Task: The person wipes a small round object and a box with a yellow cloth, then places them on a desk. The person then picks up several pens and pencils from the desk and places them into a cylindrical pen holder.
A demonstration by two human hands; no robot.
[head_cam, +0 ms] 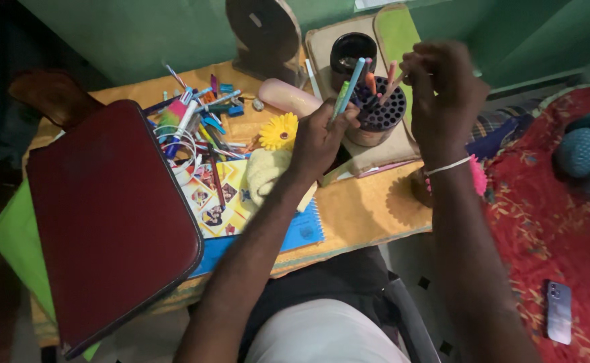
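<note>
My left hand (322,138) grips a light blue pen (350,86) and a green pen (341,97), holding them upright just left of a round pen holder (377,115) with a perforated black top. My right hand (443,87) is raised over the holder's right side, its fingers pinching a thin pink pen (393,82) whose tip points down at the holes. An orange pen (371,82) stands in the holder.
A pile of loose pens (197,121) lies on the yellow-covered desk (362,208), beside a yellow flower (279,132), a dark red case (107,215) and a blue notebook (302,232). A black cup (352,54) stands behind the holder. A phone (558,310) lies on the red cloth at right.
</note>
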